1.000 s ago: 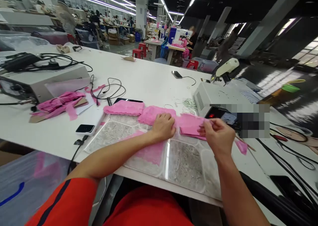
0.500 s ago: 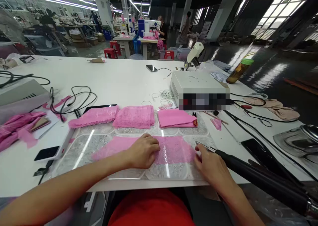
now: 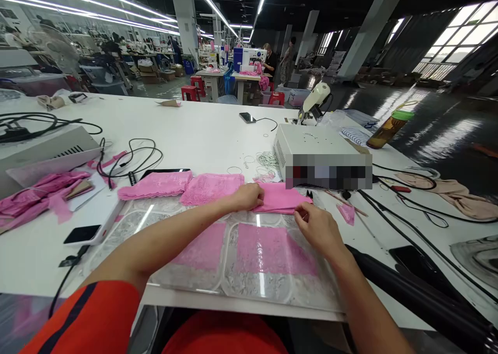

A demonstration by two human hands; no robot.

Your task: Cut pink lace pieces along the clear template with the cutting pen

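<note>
Both my hands are at a folded stack of pink fabric [image 3: 278, 195] on the far side of the clear patterned mat [image 3: 155, 278]. My left hand [image 3: 247, 196] has its fingers curled down on the stack's left part. At the near right corner, the thumb and fingertips of my right hand [image 3: 315, 224] close on the fabric's edge. Two more stacks lie to the left: a pink lace stack [image 3: 212, 188] and a scalloped pink stack [image 3: 155, 184]. Closer to me, a flat pink piece [image 3: 260, 250] shows through the mat's shine, partly behind my left forearm.
A white box-shaped machine [image 3: 322, 141] stands behind the stacks. A thick black tool handle [image 3: 404, 286] runs beside my right forearm. Black cables [image 3: 408, 208] cross the right side. A phone [image 3: 82, 234] and crumpled pink fabric [image 3: 42, 195] lie at left.
Both hands have moved away from me, from the flat pink piece to the folded pink stack at the back. The view has shifted, and the tool's metal tip no longer shows.
</note>
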